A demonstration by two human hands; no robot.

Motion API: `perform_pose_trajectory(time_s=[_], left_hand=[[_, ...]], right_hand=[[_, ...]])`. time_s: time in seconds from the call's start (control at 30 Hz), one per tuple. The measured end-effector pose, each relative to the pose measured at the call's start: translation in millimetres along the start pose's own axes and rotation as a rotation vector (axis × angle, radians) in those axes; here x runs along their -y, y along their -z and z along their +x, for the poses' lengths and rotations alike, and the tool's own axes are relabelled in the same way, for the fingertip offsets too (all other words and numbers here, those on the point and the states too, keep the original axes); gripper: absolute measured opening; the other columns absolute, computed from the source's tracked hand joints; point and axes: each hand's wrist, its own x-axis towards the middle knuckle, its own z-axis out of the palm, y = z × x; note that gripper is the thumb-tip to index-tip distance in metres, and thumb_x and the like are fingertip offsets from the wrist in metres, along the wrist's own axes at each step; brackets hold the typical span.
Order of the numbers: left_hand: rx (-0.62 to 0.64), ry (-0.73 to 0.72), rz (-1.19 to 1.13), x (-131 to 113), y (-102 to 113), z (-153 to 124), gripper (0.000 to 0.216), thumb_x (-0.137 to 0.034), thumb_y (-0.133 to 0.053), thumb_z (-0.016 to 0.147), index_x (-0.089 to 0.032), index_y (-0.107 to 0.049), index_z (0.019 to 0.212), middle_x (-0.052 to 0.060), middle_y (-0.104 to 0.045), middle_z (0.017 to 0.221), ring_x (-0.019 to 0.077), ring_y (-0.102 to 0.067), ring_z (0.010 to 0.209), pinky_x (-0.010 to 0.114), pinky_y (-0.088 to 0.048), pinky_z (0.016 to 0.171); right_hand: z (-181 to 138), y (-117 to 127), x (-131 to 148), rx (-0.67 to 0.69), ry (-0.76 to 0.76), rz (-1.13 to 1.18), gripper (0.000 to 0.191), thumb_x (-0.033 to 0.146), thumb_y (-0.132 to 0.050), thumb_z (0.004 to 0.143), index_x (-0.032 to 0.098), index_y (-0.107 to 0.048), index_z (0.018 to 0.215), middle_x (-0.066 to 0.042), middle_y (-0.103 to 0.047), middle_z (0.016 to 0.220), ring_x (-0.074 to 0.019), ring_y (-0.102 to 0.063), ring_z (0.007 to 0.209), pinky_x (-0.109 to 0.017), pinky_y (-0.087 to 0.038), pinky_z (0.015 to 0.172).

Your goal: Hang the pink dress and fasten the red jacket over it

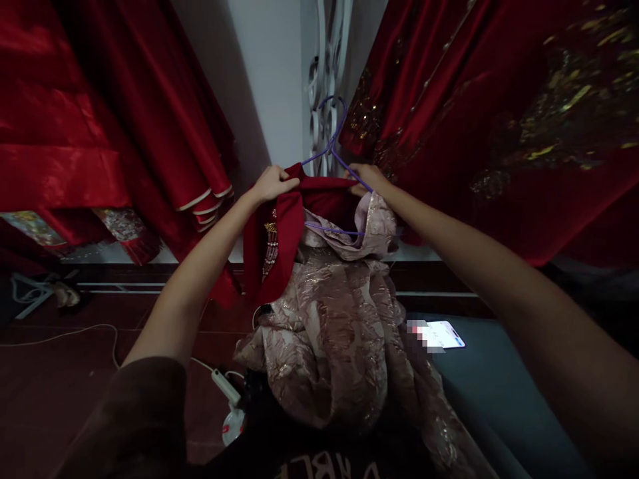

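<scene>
My left hand (273, 183) is closed on the shoulder of a red garment (289, 247) with beaded tassel decoration. Opposite it, my right hand (368, 178) pinches the same red cloth, stretched between both hands, close by the hanger's sloping arm. A purple wire hanger (344, 114) stands between them with its hook upward. On the hanger's right arm sits one side of a shiny pinkish-gold brocade dress (344, 319). The dress's collar gapes around the hanger's lower bar, and its skirt spreads down toward my body. Some fingers of my right hand are hidden.
A lit phone (446, 334) lies on a grey-green padded bench (504, 392) at right. Red garments (164, 100) hang at left, and gold-embroidered red cloth (449, 146) at right. White scrollwork metal (327, 60) rises behind the hanger. On the floor are a power strip (225, 386) and cable.
</scene>
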Motion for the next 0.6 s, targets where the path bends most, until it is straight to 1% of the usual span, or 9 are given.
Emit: perform_pose_trajectory(time_s=[0.1, 0.17, 0.27, 0.33, 0.4, 0.47, 0.53, 0.6], left_hand=[[-0.104, -0.014, 0.065, 1, -8, -2, 0.036, -0.036, -0.052, 0.073, -0.016, -0.039, 0.046, -0.003, -0.029, 0.047, 0.0079, -0.027, 0.052, 0.025, -0.024, 0.054], [-0.135, -0.002, 0.109, 1, -13, -3, 0.036, -0.037, -0.052, 0.074, -0.016, -0.042, 0.047, -0.003, -0.031, 0.047, 0.0088, -0.029, 0.053, 0.025, -0.026, 0.056], [-0.153, -0.006, 0.197, 0, -18, -3, 0.034, -0.038, -0.052, 0.075, -0.015, -0.049, 0.051, 0.000, -0.041, 0.050, 0.0114, -0.039, 0.057, 0.026, -0.031, 0.061], [-0.154, -0.010, 0.277, -3, -21, -5, 0.033, -0.040, -0.051, 0.077, -0.014, -0.056, 0.057, 0.004, -0.050, 0.057, 0.0145, -0.046, 0.063, 0.028, -0.034, 0.066], [-0.151, -0.002, 0.367, -8, -23, -9, 0.033, -0.041, -0.049, 0.078, -0.013, -0.061, 0.064, 0.008, -0.057, 0.068, 0.0183, -0.052, 0.072, 0.030, -0.037, 0.071], [-0.148, 0.029, 0.451, -14, -26, -13, 0.036, -0.042, -0.047, 0.080, -0.011, -0.065, 0.073, 0.011, -0.061, 0.082, 0.0222, -0.055, 0.081, 0.033, -0.039, 0.077], [-0.145, 0.071, 0.506, -20, -30, -17, 0.040, -0.043, -0.045, 0.082, -0.010, -0.067, 0.082, 0.014, -0.062, 0.094, 0.0252, -0.056, 0.089, 0.035, -0.039, 0.081], [-0.138, 0.104, 0.527, -26, -35, -20, 0.042, -0.043, -0.043, 0.084, -0.010, -0.068, 0.089, 0.016, -0.061, 0.102, 0.0268, -0.056, 0.094, 0.036, -0.040, 0.084]], right_hand=[[-6, 21, -20, -0.079, -0.113, -0.194, 0.028, 0.013, -0.060, 0.069, 0.015, -0.065, 0.096, -0.006, -0.066, 0.089, -0.0149, -0.056, 0.076, -0.027, -0.040, 0.070], [-15, 36, -39, -0.100, -0.170, -0.243, 0.025, 0.010, -0.056, 0.071, 0.012, -0.065, 0.095, -0.010, -0.066, 0.092, -0.0168, -0.056, 0.079, -0.029, -0.040, 0.071], [-34, 59, -68, -0.077, -0.192, -0.294, 0.022, 0.005, -0.056, 0.071, 0.009, -0.064, 0.091, -0.017, -0.063, 0.097, -0.0193, -0.057, 0.084, -0.030, -0.040, 0.075], [-50, 74, -79, -0.136, -0.173, -0.341, 0.018, 0.010, -0.057, 0.076, 0.009, -0.062, 0.093, -0.021, -0.059, 0.104, -0.0227, -0.057, 0.092, -0.031, -0.039, 0.080], [-68, 85, -80, -0.221, -0.161, -0.372, 0.019, 0.014, -0.054, 0.080, 0.012, -0.060, 0.099, -0.021, -0.058, 0.108, -0.0262, -0.058, 0.096, -0.034, -0.040, 0.081], [-86, 92, -69, -0.257, -0.116, -0.448, 0.025, 0.016, -0.052, 0.084, 0.017, -0.055, 0.109, -0.019, -0.060, 0.108, -0.0292, -0.059, 0.096, -0.039, -0.041, 0.080], [-101, 96, -53, -0.187, -0.067, -0.587, 0.032, 0.024, -0.058, 0.082, 0.021, -0.054, 0.114, -0.018, -0.064, 0.098, -0.0327, -0.062, 0.089, -0.042, -0.043, 0.074], [-111, 96, -36, -0.074, -0.027, -0.686, 0.051, 0.044, -0.068, 0.075, 0.020, -0.055, 0.118, -0.019, -0.066, 0.086, -0.0358, -0.063, 0.081, -0.043, -0.043, 0.067]])
